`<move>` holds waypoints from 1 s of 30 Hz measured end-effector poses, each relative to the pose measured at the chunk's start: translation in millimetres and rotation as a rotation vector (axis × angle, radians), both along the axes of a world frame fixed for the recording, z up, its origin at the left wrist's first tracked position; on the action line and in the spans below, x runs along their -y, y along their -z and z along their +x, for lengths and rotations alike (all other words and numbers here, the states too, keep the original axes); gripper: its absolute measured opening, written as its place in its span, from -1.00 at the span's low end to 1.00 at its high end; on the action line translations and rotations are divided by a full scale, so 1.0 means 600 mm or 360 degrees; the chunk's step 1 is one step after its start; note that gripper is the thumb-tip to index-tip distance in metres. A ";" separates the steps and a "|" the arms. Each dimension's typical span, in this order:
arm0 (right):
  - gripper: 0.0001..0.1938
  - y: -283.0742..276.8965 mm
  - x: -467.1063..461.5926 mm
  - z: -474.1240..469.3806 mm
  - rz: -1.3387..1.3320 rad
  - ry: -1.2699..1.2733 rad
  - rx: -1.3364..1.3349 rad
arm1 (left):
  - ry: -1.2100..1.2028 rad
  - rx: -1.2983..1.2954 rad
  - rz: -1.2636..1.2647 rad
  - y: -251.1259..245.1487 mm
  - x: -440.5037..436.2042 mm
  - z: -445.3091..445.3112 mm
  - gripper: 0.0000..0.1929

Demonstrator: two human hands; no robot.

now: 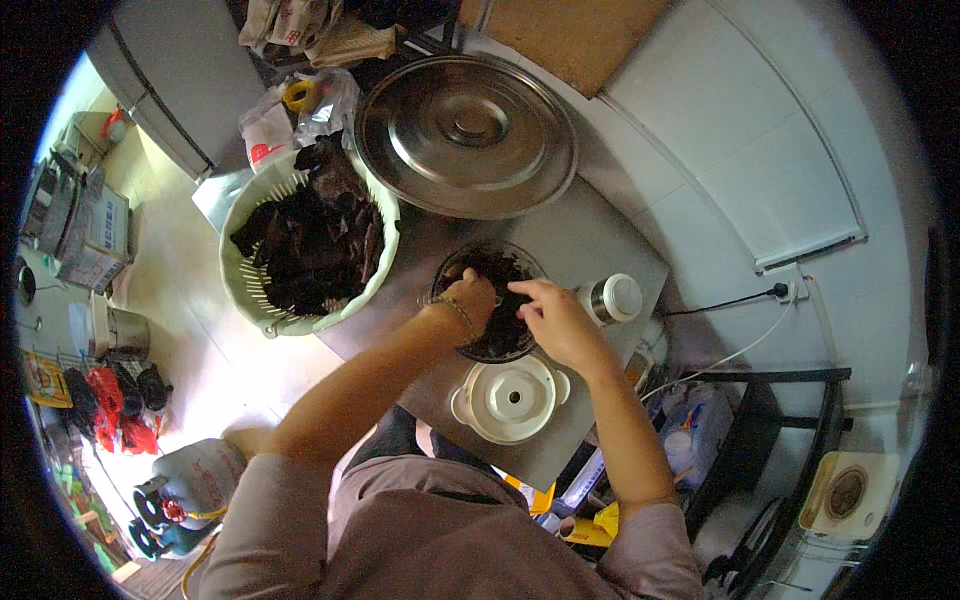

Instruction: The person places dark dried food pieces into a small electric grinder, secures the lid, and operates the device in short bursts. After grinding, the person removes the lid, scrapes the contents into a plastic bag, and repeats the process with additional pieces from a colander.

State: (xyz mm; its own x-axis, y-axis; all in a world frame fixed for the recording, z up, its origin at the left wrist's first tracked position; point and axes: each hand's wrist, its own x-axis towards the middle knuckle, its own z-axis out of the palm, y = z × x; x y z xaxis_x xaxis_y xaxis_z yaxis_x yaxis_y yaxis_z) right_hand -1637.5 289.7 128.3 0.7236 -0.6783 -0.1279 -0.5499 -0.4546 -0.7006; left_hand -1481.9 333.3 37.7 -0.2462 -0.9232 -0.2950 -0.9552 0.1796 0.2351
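A round bowl (536, 264) with a thin, see-through-looking rim stands before me on a metal table. Dark, moist-looking food pieces (502, 341) fill much of it; their exact kind is unclear. My left hand (469, 300), with a bracelet at the wrist, reaches over the bowl with curled fingers, and whatever lies under them is hidden. From the right, my right hand (553, 319) comes over the rim, index finger stretched out and the others bent, nothing visible held. Left of the bowl, a pale green plastic basket (234, 281) holds large dark, crumpled pieces (319, 232) of similar colour.
A large steel lid (480, 176) lies behind the bowl. Near my body sits a cream lidded pot or lid (517, 397) with two handles. A white-capped jar (621, 298) stands right, by the edge of the metal table (615, 232). Gas cylinders (199, 476) stand lower left.
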 end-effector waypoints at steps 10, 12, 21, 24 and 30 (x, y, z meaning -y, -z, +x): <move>-0.78 0.112 -0.005 -0.032 -0.0991 -0.0382 -0.0582 | -0.0262 -0.0131 -0.0108 -0.079 0.005 0.017 -0.75; -0.79 0.116 -0.005 -0.024 -0.0789 -0.0396 -0.0652 | -0.0233 -0.0051 0.0054 -0.066 0.012 0.004 -0.82; -0.78 0.213 0.052 -0.011 -0.0581 -0.0801 -0.1221 | -0.0246 -0.0096 0.0132 -0.056 0.028 -0.021 -0.74; -0.73 0.035 0.012 0.036 -0.0356 -0.0610 -0.1091 | -0.0081 -0.0155 0.0266 -0.109 0.029 0.025 -0.75; -0.73 -0.105 -0.044 -0.008 -0.0571 0.0051 0.0202 | 0.0068 -0.0669 -0.0387 -0.143 0.019 0.075 -0.82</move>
State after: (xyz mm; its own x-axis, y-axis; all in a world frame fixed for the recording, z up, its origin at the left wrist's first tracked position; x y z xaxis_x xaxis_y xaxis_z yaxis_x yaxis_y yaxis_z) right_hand -1642.3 316.1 191.5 0.6961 -0.6862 0.2111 -0.4870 -0.6674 -0.5634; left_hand -1436.9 322.0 123.3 -0.3369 -0.9395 0.0613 -0.7772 0.3143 0.5451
